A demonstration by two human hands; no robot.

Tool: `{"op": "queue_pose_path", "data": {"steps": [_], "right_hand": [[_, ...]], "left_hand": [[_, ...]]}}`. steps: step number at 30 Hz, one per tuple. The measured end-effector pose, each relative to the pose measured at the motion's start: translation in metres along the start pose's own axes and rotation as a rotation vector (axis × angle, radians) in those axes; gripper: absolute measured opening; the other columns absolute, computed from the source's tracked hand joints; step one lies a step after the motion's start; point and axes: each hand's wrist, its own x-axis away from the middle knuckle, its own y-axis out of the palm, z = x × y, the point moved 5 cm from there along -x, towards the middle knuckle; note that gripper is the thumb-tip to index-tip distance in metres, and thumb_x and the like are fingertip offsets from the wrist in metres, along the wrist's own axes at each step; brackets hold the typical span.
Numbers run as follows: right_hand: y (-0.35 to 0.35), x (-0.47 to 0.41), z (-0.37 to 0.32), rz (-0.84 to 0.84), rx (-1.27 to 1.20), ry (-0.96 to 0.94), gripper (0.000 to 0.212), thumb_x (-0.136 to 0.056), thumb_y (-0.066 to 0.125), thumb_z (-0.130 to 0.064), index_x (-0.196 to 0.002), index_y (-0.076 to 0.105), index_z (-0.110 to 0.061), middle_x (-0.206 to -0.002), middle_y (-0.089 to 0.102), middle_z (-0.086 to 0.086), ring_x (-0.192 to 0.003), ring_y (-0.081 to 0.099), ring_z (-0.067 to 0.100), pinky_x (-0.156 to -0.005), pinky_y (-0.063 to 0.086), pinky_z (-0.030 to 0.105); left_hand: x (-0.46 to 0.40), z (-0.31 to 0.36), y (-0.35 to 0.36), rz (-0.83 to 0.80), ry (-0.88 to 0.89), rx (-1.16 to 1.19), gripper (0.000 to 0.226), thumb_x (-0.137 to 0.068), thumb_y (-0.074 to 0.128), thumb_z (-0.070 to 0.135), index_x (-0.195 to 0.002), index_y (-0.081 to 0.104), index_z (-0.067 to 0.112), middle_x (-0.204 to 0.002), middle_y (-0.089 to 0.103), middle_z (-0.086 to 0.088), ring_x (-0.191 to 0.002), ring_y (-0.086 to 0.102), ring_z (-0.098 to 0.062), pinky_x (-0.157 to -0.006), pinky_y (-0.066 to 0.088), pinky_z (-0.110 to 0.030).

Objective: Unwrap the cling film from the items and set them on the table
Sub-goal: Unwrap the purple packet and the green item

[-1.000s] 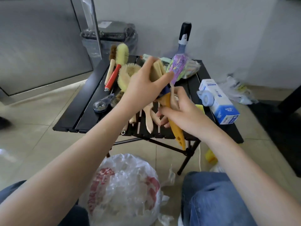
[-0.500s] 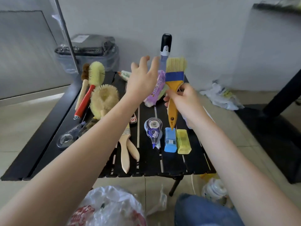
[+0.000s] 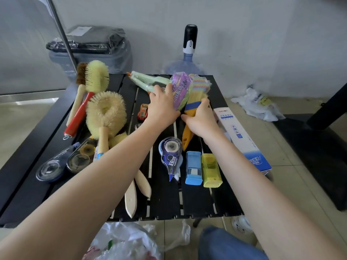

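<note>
Two hands meet at the far side of a crowded black bench [image 3: 165, 201]: the right hand [image 3: 201, 120] has its grip closed around a yellow paintbrush [image 3: 189, 117], while the left hand [image 3: 162, 107] lies loosely on a purple wrapped packet [image 3: 180, 87]. Scrub brushes [image 3: 105, 111], a tape dispenser [image 3: 170, 152] and two small boxes [image 3: 202, 167] crowd around. Below, a plastic bag [image 3: 124, 243] holds crumpled film.

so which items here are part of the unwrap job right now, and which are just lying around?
In the job:
- yellow-handled paintbrush with blue ferrule, under the right hand
- purple film-wrapped packet, touched by the left hand
- green film-wrapped bundle
- black slatted table

Lying about:
- round bristle brushes
- clear correction tape dispenser
- blue and yellow small boxes
- white-blue carton
- orange toy car
</note>
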Motion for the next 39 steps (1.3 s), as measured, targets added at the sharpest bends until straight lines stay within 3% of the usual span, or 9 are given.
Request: {"op": "queue_pose_path", "data": {"steps": [4, 8, 10, 14, 20, 25, 29, 34, 39], "right_hand": [[0.002, 0.010, 0.000, -0.073, 0.056, -0.007, 0.065, -0.090, 0.060, -0.021, -0.141, 0.021, -0.011, -0.124, 0.053, 0.017, -0.087, 0.064, 0.029, -0.059, 0.048, 0.021], [-0.002, 0.019, -0.003, -0.122, 0.123, -0.003, 0.055, -0.091, 0.058, -0.021, -0.136, 0.030, -0.007, -0.127, 0.054, 0.017, -0.111, 0.055, 0.033, -0.076, 0.041, 0.030], [-0.004, 0.026, -0.005, -0.160, 0.152, 0.002, 0.051, -0.092, 0.055, -0.022, -0.135, 0.033, -0.004, -0.123, 0.056, 0.017, -0.107, 0.055, 0.030, -0.067, 0.038, 0.029], [-0.009, 0.043, -0.014, -0.213, 0.196, -0.020, 0.038, -0.094, 0.052, -0.025, -0.124, 0.043, -0.003, -0.110, 0.054, 0.014, -0.099, 0.052, 0.026, -0.059, 0.034, 0.028], [-0.024, 0.077, -0.034, -0.143, 0.164, -0.082, 0.040, -0.097, 0.047, -0.024, -0.133, 0.044, -0.008, -0.121, 0.054, 0.012, -0.102, 0.051, 0.026, -0.075, 0.035, 0.029], [-0.028, 0.109, -0.058, -0.103, -0.121, -0.159, 0.027, -0.103, 0.032, -0.021, -0.105, 0.053, -0.005, -0.098, 0.056, 0.014, -0.095, 0.050, 0.027, -0.071, 0.040, 0.030], [-0.012, 0.139, -0.066, -0.178, -0.385, -0.071, 0.048, -0.103, 0.028, -0.043, -0.124, 0.056, -0.009, -0.099, 0.065, 0.003, -0.104, 0.059, 0.018, -0.099, 0.043, 0.040], [0.003, 0.174, -0.079, -0.281, -0.650, -0.096, 0.034, -0.103, 0.033, -0.042, -0.096, 0.062, -0.026, -0.093, 0.067, 0.001, -0.092, 0.064, 0.018, -0.089, 0.051, 0.041], [0.018, 0.194, -0.075, -0.436, -0.946, -0.083, 0.033, -0.102, 0.038, -0.038, -0.107, 0.065, -0.021, -0.104, 0.072, 0.007, -0.088, 0.068, 0.020, -0.073, 0.055, 0.035]], "left_hand": [[0.004, 0.000, -0.007, 0.034, 0.020, 0.043, 0.069, -0.078, 0.067, 0.017, -0.138, 0.033, 0.009, -0.128, 0.038, -0.021, -0.119, 0.036, -0.039, -0.093, 0.035, -0.041], [0.008, 0.003, -0.017, 0.055, 0.039, 0.153, 0.062, -0.080, 0.063, 0.019, -0.136, 0.038, 0.009, -0.123, 0.044, -0.021, -0.113, 0.044, -0.041, -0.094, 0.039, -0.042], [0.013, 0.009, -0.026, 0.068, 0.077, 0.250, 0.062, -0.082, 0.063, 0.020, -0.137, 0.037, 0.011, -0.113, 0.051, -0.018, -0.104, 0.053, -0.036, -0.091, 0.046, -0.040], [0.035, 0.019, -0.052, 0.075, 0.091, 0.494, 0.058, -0.090, 0.062, 0.019, -0.140, 0.034, 0.014, -0.084, 0.056, 0.010, -0.072, 0.055, -0.003, -0.064, 0.043, -0.005], [0.088, 0.013, -0.078, -0.034, -0.080, 1.040, 0.036, -0.098, 0.042, 0.018, -0.134, 0.040, 0.020, -0.101, 0.062, -0.010, -0.086, 0.061, -0.015, -0.074, 0.053, -0.022], [0.139, 0.007, -0.096, -0.166, -0.197, 1.483, 0.036, -0.098, 0.027, 0.023, -0.112, 0.058, 0.011, -0.114, 0.063, -0.011, -0.094, 0.063, -0.017, -0.077, 0.054, -0.028], [0.173, -0.012, -0.103, -0.084, -0.182, 1.354, 0.039, -0.094, 0.048, 0.039, -0.125, 0.055, 0.017, -0.119, 0.065, -0.008, -0.104, 0.064, -0.020, -0.086, 0.052, -0.036], [0.207, -0.028, -0.101, -0.117, -0.097, 1.247, 0.042, -0.092, 0.052, 0.049, -0.127, 0.059, 0.028, -0.127, 0.063, 0.001, -0.121, 0.057, -0.015, -0.107, 0.039, -0.039], [0.230, -0.038, -0.106, 0.007, -0.089, 1.046, 0.023, -0.097, 0.045, 0.045, -0.108, 0.063, 0.035, -0.124, 0.055, 0.007, -0.122, 0.048, -0.005, -0.109, 0.030, -0.027]]}}
